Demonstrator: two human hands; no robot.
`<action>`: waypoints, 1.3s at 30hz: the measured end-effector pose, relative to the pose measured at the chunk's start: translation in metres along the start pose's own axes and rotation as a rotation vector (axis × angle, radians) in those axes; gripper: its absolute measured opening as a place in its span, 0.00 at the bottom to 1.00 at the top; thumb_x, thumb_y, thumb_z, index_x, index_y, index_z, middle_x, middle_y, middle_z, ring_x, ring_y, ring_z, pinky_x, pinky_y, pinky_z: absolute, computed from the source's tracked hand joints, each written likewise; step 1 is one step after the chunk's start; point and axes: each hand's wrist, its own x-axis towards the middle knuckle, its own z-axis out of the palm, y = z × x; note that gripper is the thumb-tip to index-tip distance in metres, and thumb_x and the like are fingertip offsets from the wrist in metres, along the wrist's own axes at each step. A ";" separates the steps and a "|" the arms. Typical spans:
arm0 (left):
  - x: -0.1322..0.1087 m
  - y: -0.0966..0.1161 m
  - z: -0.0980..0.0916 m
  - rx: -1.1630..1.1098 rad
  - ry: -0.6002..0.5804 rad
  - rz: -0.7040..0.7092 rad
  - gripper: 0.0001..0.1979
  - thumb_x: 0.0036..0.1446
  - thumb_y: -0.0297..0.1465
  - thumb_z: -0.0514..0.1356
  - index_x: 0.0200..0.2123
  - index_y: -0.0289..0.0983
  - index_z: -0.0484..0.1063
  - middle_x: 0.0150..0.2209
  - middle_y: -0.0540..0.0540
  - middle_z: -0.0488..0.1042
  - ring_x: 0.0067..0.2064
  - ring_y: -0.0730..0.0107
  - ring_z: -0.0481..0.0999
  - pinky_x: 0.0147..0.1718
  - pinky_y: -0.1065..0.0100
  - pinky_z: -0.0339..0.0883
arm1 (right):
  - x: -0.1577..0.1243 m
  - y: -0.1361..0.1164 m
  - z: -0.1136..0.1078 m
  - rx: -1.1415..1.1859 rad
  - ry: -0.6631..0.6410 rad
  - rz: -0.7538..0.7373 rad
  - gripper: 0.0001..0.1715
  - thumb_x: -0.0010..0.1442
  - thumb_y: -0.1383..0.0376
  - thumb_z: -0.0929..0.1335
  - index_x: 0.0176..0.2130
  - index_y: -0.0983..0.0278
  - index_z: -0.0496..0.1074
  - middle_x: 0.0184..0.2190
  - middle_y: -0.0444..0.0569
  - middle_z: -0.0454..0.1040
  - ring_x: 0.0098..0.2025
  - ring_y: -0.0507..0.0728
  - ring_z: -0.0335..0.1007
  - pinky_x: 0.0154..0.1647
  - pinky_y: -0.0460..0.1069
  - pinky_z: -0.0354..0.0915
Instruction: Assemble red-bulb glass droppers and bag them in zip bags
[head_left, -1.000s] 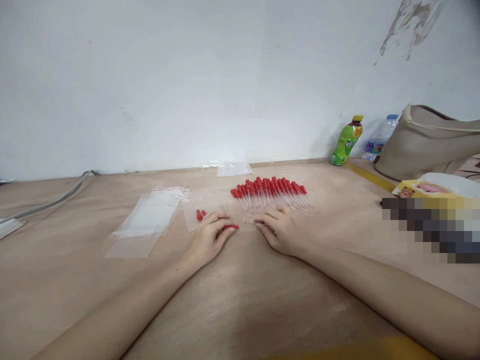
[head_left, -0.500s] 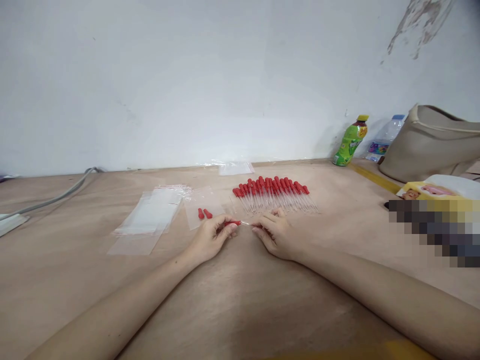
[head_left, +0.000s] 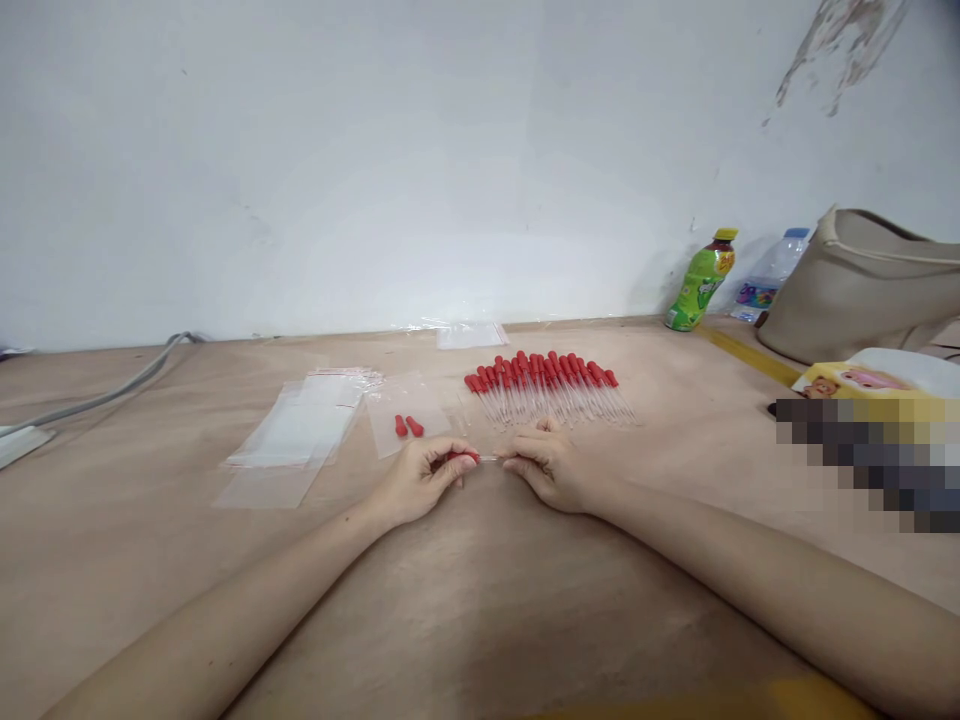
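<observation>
Between my two hands runs a dropper with a red rubber bulb (head_left: 474,457) and a thin clear tube (head_left: 490,459). My left hand (head_left: 426,478) pinches the bulb, thumb against fingers, covering most of it. The tube's right part is gripped by the closed fingertips of my right hand (head_left: 549,466). Just beyond lies a row of finished-looking droppers (head_left: 551,385), red bulbs away from me and clear tubes pointing my way. Two loose red rubber bulbs (head_left: 409,426) rest on a clear plastic bag (head_left: 379,420) beyond my left hand.
Left of that lies a stack of clear zip bags (head_left: 300,430), with another bag (head_left: 472,336) by the wall. A grey cable (head_left: 142,375) is at far left. At right stand a green bottle (head_left: 699,285), a clear bottle (head_left: 772,275), a beige bag (head_left: 855,290) and a yellow packet (head_left: 862,385).
The dropper has come down slightly and lies more level between my hands. My left thumb now covers more of the red bulb. The things on the table stay where they were.
</observation>
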 end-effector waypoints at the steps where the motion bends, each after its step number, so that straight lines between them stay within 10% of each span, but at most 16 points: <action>1: 0.000 0.000 0.000 0.010 -0.011 0.000 0.11 0.56 0.34 0.52 0.33 0.33 0.70 0.20 0.51 0.65 0.22 0.77 0.65 0.22 0.75 0.59 | 0.000 0.001 -0.001 -0.011 -0.011 -0.003 0.10 0.60 0.68 0.59 0.36 0.62 0.68 0.30 0.43 0.71 0.30 0.50 0.63 0.37 0.48 0.50; 9: 0.000 -0.004 0.000 0.053 -0.007 -0.011 0.13 0.55 0.36 0.53 0.33 0.32 0.71 0.18 0.51 0.64 0.21 0.76 0.63 0.20 0.75 0.58 | -0.004 -0.001 0.006 -0.311 0.066 -0.024 0.12 0.59 0.68 0.58 0.35 0.62 0.70 0.29 0.46 0.71 0.29 0.51 0.62 0.37 0.50 0.48; 20: 0.000 -0.009 0.001 0.021 0.074 -0.005 0.11 0.52 0.35 0.57 0.35 0.34 0.73 0.23 0.49 0.71 0.24 0.75 0.70 0.23 0.74 0.64 | -0.002 0.009 0.000 0.077 0.064 0.046 0.09 0.58 0.67 0.59 0.36 0.64 0.67 0.31 0.48 0.69 0.34 0.52 0.63 0.34 0.47 0.59; 39: 0.001 -0.008 0.000 0.146 0.055 0.041 0.12 0.53 0.36 0.56 0.34 0.34 0.73 0.25 0.48 0.73 0.25 0.74 0.69 0.24 0.75 0.63 | 0.001 0.003 0.003 -0.188 0.107 -0.085 0.12 0.59 0.67 0.57 0.32 0.66 0.68 0.25 0.46 0.69 0.25 0.50 0.58 0.32 0.48 0.48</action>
